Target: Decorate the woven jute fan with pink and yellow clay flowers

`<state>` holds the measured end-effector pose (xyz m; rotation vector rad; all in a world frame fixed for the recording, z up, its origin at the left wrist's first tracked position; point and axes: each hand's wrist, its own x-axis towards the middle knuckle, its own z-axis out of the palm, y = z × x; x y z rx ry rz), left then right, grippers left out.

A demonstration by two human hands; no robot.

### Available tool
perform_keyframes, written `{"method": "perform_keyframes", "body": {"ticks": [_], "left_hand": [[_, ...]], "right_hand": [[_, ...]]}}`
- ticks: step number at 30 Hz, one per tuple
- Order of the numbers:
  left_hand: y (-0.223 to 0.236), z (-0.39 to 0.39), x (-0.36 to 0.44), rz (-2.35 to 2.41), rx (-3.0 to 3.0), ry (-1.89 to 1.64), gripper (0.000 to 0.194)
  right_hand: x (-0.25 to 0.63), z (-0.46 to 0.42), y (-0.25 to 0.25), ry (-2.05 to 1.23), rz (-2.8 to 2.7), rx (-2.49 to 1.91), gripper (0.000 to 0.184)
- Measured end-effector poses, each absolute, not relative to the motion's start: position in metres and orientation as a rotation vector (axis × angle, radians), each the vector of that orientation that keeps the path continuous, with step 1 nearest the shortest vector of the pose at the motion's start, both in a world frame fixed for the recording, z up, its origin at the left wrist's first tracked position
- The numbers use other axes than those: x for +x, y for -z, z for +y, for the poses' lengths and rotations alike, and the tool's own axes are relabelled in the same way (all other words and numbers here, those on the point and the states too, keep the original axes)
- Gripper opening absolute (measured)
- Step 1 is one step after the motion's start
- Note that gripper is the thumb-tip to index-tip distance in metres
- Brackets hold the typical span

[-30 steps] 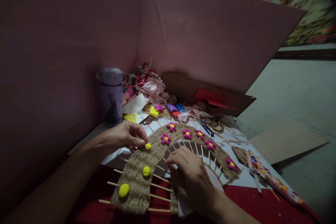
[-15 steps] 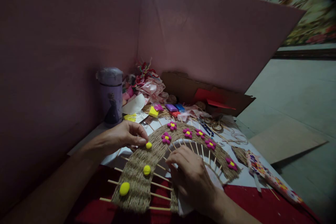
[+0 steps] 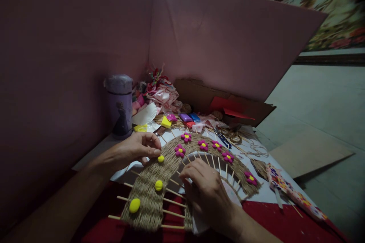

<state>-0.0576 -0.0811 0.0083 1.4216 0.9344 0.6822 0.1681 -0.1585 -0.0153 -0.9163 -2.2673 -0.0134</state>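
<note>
A woven twine arch with thin wooden sticks through it lies before me. Magenta clay flowers with yellow centres dot its top and right side. Down the left side sit a large yellow clay ball, a smaller yellow ball and a third yellow ball. My left hand is closed in a pinch, thumb and forefinger right beside that third ball; anything between the fingertips is too small to make out. My right hand is curled over the arch's inner sticks, its fingertips hidden.
A purple tumbler stands at the back left beside a heap of pink cloth. Clay packets, scissors and string lie behind the arch. At the right is a flower-patterned glue gun-like object. Pink panels wall the back and left.
Almost nothing differs. The left fingertips shift very slightly beside the third yellow ball, and the view drifts a little. My right hand keeps its place.
</note>
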Motion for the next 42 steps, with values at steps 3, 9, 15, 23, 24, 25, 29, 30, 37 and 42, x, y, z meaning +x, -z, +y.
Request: {"method": "perform_keyframes", "body": {"ticks": [3, 9, 15, 23, 24, 25, 29, 30, 37, 42], "left_hand": [[-0.0077, -0.0808, -0.0578, 0.900, 1.376, -0.699, 0.027], [-0.0023, -0.0762, -0.0638, 0.793, 1.381, -0.667, 0.024], [0.0007, -0.0739, -0.0656, 0.772, 1.428, -0.660, 0.024], [-0.0007, -0.0744, -0.0636, 0.782, 1.444, -0.666, 0.018], [-0.0014, -0.0750, -0.0635, 0.783, 1.445, -0.663, 0.018], [-0.0022, -0.0757, -0.0634, 0.785, 1.446, -0.666, 0.018], [-0.0045, -0.0780, -0.0629, 0.801, 1.423, -0.718, 0.022], [-0.0042, -0.0778, -0.0628, 0.799, 1.413, -0.729, 0.022], [0.0006, -0.0740, -0.0622, 0.797, 1.375, -0.714, 0.018], [-0.0048, -0.0800, -0.0597, 0.832, 1.368, -0.749, 0.019]], "right_hand": [[0.1680, -0.1583, 0.0142, 0.034, -2.264, -0.916, 0.014], [0.1692, -0.1582, 0.0134, 0.050, -2.250, -0.926, 0.013], [0.1695, -0.1592, 0.0140, 0.031, -2.254, -0.955, 0.013], [0.1690, -0.1577, 0.0146, -0.007, -2.245, -0.906, 0.012], [0.1690, -0.1578, 0.0144, -0.009, -2.244, -0.908, 0.012], [0.1691, -0.1579, 0.0143, -0.007, -2.243, -0.916, 0.012], [0.1702, -0.1582, 0.0139, 0.012, -2.228, -0.949, 0.013], [0.1705, -0.1582, 0.0139, 0.015, -2.225, -0.949, 0.014], [0.1707, -0.1592, 0.0137, 0.015, -2.247, -0.955, 0.014], [0.1708, -0.1591, 0.0143, 0.017, -2.219, -0.948, 0.014]]}}
